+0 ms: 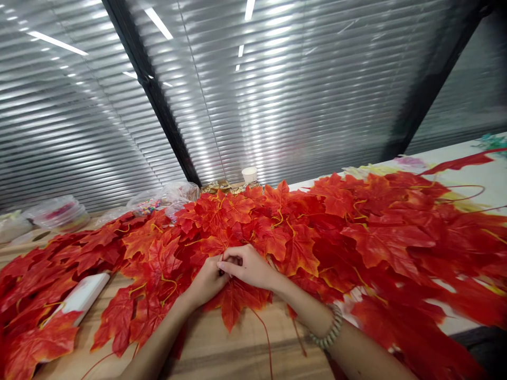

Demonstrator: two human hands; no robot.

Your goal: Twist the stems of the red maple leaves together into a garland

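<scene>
My left hand and my right hand meet above a heap of red artificial maple leaves. Both have their fingers closed, the fingertips pressed together in a pinch; what lies between them is too small and hidden to make out. A red maple leaf with orange edges spreads directly beneath the hands. From near it, a thin red cord trails down over the wooden tabletop. A bracelet of pale beads circles my right wrist.
At left, a white box lies partly under leaves. Clear plastic tubs and a plastic bag stand behind. A paper cup is at the back, before metal blinds. More leaves cover a white surface at right.
</scene>
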